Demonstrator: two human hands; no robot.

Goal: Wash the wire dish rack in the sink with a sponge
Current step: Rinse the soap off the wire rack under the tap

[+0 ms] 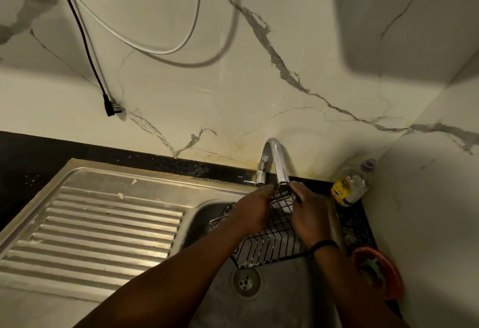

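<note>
Tilting in sink — black wire rack

Steel sink unit set in a dark counter

The ribbed drainboard fills the lower left; the sink at lower centre holds a black wire rack. On the counter at right stand a clear bottle and an orange bowl.

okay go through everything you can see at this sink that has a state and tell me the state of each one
wire rack: tilted in the sink, under the tap
left hand: grips the rack's far edge
right hand: grips the rack
tap: flow cannot be told
drain: unplugged
bottle: upright, capped
black plug: hanging loose
</note>
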